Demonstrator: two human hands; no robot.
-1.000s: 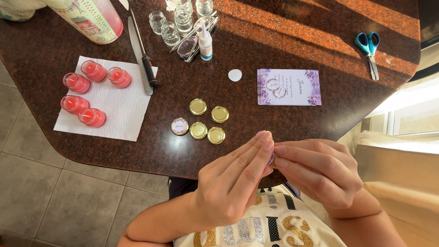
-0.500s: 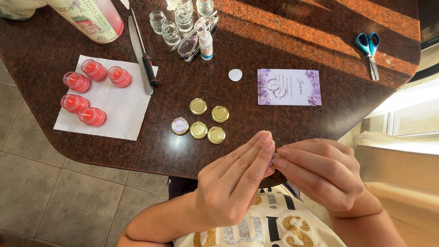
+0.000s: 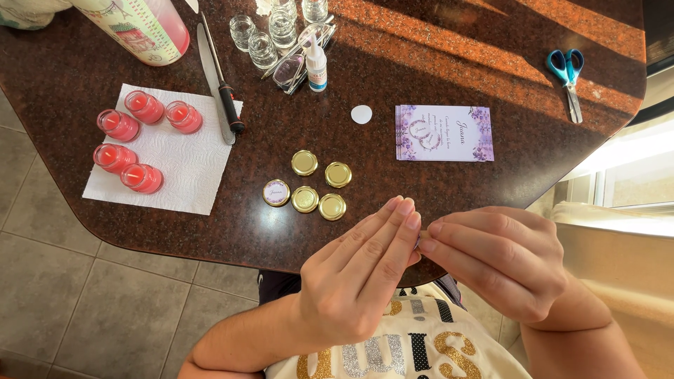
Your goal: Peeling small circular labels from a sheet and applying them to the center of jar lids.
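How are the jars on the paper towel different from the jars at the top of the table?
The jars on the paper towel hold red wax; the jars at the top are clear and look empty. The red ones are spread out, the clear ones clustered. Both are small, lidless glass jars.

On the dark stone table (image 3: pixel 449 63), a white paper towel (image 3: pixel 179 165) lies near the left edge and carries five small jars of red wax (image 3: pixel 144 107). A long lighter (image 3: pixel 223 91) lies just beside the towel. At the back edge stand empty glass jars (image 3: pixel 263 49), a small white dropper bottle (image 3: pixel 316 67) and a pink printed can (image 3: pixel 144 24). Gold lids (image 3: pixel 305 163) sit near the front edge. A purple sticker sheet (image 3: pixel 444 133) lies in the middle, blue scissors (image 3: pixel 567 70) at the right corner.
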